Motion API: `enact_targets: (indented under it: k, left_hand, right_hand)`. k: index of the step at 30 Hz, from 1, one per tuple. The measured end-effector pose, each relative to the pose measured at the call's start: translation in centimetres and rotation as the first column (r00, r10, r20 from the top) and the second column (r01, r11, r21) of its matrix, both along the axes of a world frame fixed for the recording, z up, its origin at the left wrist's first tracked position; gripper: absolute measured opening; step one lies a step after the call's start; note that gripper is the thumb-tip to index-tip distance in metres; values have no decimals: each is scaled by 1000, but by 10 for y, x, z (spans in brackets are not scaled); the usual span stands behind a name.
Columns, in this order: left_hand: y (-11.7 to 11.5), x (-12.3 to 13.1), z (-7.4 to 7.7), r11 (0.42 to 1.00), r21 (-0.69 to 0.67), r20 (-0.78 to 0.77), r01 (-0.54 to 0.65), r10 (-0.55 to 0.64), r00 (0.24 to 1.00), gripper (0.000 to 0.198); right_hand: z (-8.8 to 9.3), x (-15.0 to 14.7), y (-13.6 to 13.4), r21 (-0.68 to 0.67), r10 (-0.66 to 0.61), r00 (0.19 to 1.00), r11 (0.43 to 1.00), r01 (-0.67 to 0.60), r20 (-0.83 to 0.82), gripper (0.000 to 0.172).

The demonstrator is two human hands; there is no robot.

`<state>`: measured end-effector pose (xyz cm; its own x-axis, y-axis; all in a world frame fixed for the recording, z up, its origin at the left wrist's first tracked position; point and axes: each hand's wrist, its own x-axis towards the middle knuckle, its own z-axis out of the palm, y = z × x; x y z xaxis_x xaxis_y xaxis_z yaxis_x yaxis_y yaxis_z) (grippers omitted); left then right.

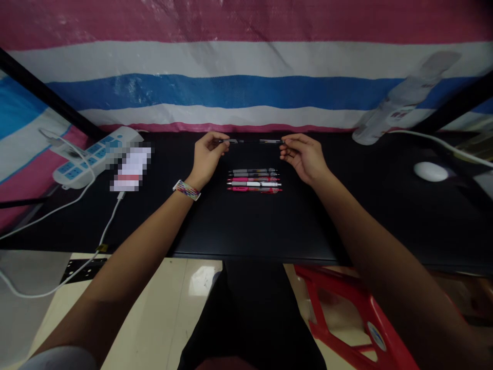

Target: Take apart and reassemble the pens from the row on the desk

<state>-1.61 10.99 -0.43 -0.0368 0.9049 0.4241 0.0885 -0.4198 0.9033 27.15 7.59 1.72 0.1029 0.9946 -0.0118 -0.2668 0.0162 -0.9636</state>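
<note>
My left hand [210, 154], with a woven multicoloured band at the wrist, pinches the left end of a dark pen [233, 141] between thumb and fingers. On the opposite side my right hand [305, 156] pinches a clear and dark pen part [270, 141]. The stretch between the two is dark against the black desk, so I cannot tell whether they are joined. Just below, several pens lie side by side across the desk, among them a grey-and-black pen [252, 171], a white-and-grey pen [256, 184] and a pink-red pen [250, 190].
On the left of the black desk [254, 231] are a white power strip [98, 154] and a blurred-out phone [131, 168] on a cable. A clear bottle [389, 110] and white mouse [430, 171] sit at right. A red stool [346, 308] stands below.
</note>
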Motion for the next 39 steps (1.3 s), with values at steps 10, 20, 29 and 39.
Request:
enact_targets:
  k: [10, 20, 29, 39]
  left_hand:
    - [-3, 3, 2, 1000, -25, -43, 9, -10, 999, 13]
    - [-9, 10, 3, 997, -39, -68, 70, -73, 995, 13]
    - [-11, 12, 1, 994, -58, -89, 96, -101, 991, 11]
    - [-13, 11, 4, 996, 3, -113, 91, -90, 990, 13]
  right_hand:
    - [-2, -2, -1, 9, 32, 999, 999, -32, 36, 9]
    - [-2, -8, -5, 34, 72, 994, 997, -75, 85, 9]
    - [-2, -9, -6, 38, 85, 993, 995, -89, 84, 9]
    - [-3, -9, -5, -25, 107, 993, 994, -106, 49, 20]
